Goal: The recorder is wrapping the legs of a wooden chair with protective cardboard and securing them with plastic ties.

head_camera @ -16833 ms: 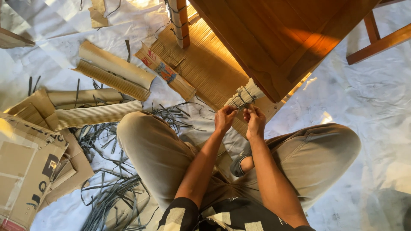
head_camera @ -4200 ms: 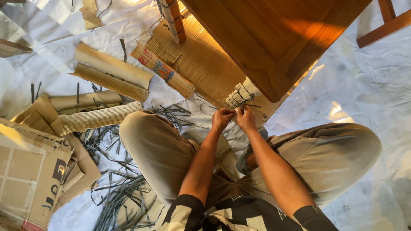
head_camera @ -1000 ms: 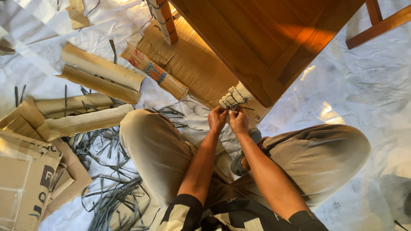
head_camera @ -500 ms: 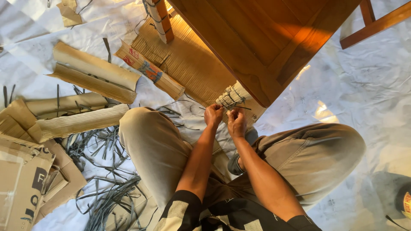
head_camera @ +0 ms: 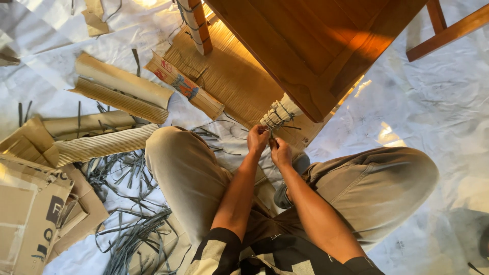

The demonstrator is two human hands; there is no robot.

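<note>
flattened brown boxes [head_camera: 30,214] lie left; your left hand [head_camera: 257,138] and right hand [head_camera: 280,152] pinch grey strapping [head_camera: 277,122] on the wrapped leg [head_camera: 281,113].

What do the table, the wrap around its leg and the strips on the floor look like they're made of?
Table: varnished wood, glossy with grain. Leg wrap: corrugated cardboard, ribbed and tan, bound by dark strips. Floor strips: flat, grey, probably plastic strapping.

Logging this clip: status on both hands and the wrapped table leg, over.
Left hand and right hand pinching dark strap at the cardboard-wrapped table leg. Strap bands circle the wrap. Loose strap offcuts on the floor sheet, clear of hands.
</note>
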